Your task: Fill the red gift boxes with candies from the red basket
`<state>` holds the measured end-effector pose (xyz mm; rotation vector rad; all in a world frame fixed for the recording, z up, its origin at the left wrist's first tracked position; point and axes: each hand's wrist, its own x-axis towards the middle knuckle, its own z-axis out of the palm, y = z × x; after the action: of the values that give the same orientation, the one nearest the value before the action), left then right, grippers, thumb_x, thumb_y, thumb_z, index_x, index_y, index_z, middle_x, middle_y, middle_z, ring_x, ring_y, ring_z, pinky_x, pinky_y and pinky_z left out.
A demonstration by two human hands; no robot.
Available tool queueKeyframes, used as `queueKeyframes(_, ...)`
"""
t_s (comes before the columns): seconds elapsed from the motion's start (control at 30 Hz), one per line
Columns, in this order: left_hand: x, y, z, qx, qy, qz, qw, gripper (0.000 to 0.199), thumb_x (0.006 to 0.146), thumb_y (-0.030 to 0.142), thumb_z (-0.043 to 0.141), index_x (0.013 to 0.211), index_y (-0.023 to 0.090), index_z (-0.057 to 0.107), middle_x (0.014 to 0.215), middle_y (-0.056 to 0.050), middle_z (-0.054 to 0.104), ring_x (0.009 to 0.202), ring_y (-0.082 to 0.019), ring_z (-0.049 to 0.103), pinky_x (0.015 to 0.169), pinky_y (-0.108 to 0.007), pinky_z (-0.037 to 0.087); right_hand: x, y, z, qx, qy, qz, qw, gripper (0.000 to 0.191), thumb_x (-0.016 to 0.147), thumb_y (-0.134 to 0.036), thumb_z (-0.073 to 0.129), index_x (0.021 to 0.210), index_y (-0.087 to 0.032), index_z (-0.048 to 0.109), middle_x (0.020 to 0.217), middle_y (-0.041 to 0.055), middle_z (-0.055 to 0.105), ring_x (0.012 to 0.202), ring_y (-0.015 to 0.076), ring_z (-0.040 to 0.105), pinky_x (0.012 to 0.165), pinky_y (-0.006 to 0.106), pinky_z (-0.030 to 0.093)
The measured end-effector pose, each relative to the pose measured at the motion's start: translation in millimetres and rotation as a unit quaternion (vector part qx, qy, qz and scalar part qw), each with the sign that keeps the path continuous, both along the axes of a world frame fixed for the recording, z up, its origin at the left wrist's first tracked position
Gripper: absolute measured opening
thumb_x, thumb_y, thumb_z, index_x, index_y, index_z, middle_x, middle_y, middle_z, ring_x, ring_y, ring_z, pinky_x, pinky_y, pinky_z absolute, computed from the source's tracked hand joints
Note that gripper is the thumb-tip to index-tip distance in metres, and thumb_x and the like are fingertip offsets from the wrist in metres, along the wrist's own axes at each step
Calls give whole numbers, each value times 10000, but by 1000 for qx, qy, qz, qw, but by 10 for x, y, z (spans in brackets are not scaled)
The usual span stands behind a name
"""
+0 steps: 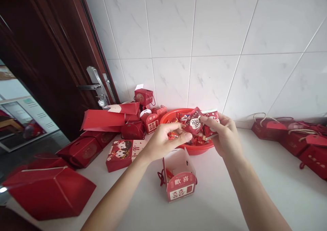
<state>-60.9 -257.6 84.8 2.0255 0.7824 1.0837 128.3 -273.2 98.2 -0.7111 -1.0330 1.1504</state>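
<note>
Above a red plastic basket [196,150] filled with wrapped candies, both hands meet at a dark red candy packet [195,122] with a round white emblem. My left hand [162,141] has its fingers at the packet's left edge, the thumb just under it. With its thumb on the packet's right side, my right hand [228,135] also grips a second red packet [211,125] behind. Below them an open red and white gift box [182,187] stands upright, a red item partly visible inside. Its dark red cord loops out at the left.
Left of the basket lie a flat red box with cartoon figures [120,154] and several red gift boxes [133,130]. A large red box [51,192] is at the near left. More corded red boxes [293,141] line the right. Behind are a tiled wall [212,47] and a dark door [58,37].
</note>
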Motion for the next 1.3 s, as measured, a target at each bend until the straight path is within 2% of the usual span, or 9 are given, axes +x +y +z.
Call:
queueKeyframes(0.1,49,9,-43,-34,-12,-6,999,254,884,415,724,879,162,739,885,-63,744,850,-196,678,779,-327,550,-15,0,-4,2,13,-4,1000,257,608,-333,881,649,-196,666,569,-22,645,439,117,542,435,253,466)
queueKeyframes(0.27,120,3,-84,-30,-52,-34,998,196,913,337,703,876,155,764,894,-76,780,851,-206,710,757,-333,576,-38,-2,-34,-7,10,13,1000,228,659,-338,863,687,-205,680,649,3,685,469,123,556,448,261,477)
queueKeyframes(0.43,74,4,-68,4,-64,-18,998,262,901,310,715,687,159,723,704,-29,720,689,-158,646,663,-298,533,-13,-1,-27,-12,-17,28,999,240,658,-367,859,690,-207,682,654,14,691,476,136,560,459,278,486)
queueKeyframes(0.6,-18,-8,-10,-1,-48,-29,998,316,885,310,716,608,164,675,604,-11,649,585,-141,570,560,-286,472,62,5,-18,-19,-61,76,995,231,652,-334,879,743,-197,717,658,2,689,485,118,566,478,255,482)
queueKeyframes(0.77,-211,-18,138,34,79,-90,992,205,908,340,697,823,163,756,853,-51,749,823,-190,674,796,-322,538,122,-14,-27,-1,-124,91,988,215,683,-328,864,779,-199,721,680,8,693,546,147,612,506,269,487)
queueKeyframes(0.87,-380,-25,226,47,205,-82,974,178,908,354,697,887,195,774,922,-29,756,853,-180,682,788,-279,521,130,-48,-2,25,-205,99,973,203,708,-333,849,797,-191,735,676,6,678,568,142,591,512,266,467)
queueKeyframes(1.0,-503,-31,252,45,334,-59,940,114,884,307,709,908,231,790,966,-20,752,880,-180,688,758,-249,490,77,-85,6,67,-335,126,931,147,758,-301,796,722,-189,708,582,-24,587,501,107,478,437,242,346)
queueKeyframes(1.17,-461,-14,198,47,378,-47,923,160,863,160,662,853,247,796,958,-6,744,895,-178,683,745,-234,464,-40,-100,-81,63,-432,141,889,112,754,-180,723,662,-200,663,530,-48,529,466,90,416,410,236,262)
queueKeyframes(1.3,-436,6,168,51,390,-46,918,154,875,175,654,836,244,786,953,-5,739,920,-182,678,766,-232,459,-75,-94,-124,37,-447,156,880,126,732,-190,749,651,-206,653,537,-50,550,463,90,428,409,234,288)
